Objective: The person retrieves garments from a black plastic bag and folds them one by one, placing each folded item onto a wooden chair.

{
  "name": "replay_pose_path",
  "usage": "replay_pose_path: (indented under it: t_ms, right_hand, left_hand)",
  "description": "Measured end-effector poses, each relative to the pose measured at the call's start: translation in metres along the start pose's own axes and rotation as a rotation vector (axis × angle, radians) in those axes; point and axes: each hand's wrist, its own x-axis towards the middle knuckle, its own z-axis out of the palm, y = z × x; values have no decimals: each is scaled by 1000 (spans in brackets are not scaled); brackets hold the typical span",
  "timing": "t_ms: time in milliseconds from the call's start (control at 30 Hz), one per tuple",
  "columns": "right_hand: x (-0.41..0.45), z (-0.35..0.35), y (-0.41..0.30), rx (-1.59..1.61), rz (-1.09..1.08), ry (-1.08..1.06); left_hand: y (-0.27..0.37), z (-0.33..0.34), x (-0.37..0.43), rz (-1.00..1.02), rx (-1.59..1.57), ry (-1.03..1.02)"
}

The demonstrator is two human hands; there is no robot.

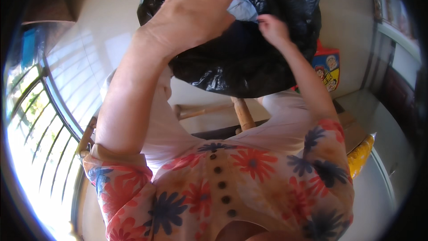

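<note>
A black plastic bag [224, 77] spreads wide in front of my lap, its glossy, crinkled rim around a dark hollow. Over that hollow is a thin, pale bluish-white sheet [245, 9], whose material I cannot make out. My left hand [197, 11], raised close to the camera, curls around the sheet's left side; its fingertips are mostly hidden behind the knuckles. On the other side, my right hand [275, 30] pinches the sheet's lower right edge between thumb and fingers, slightly blurred. What lies deeper in the bag is too dark to see.
Right of the bag stands a red package [327, 68] with cartoon faces. A yellow packet [361, 155] lies beside my right elbow, near brown cardboard [355, 128]. Wooden or bamboo rungs [244, 113] show between my knees. A barred window [43, 127] is at left.
</note>
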Motion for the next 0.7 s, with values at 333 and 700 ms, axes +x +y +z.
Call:
replay_pose_path:
  t_ms: [333,700]
  right_hand:
    - [-88,149,-5,-114,448,-387]
    - [-9,108,11,-221,49,-149]
  left_hand:
    - [-9,-7,-16,64,-14,-180]
    - [-5,-6,-15,48,26,-175]
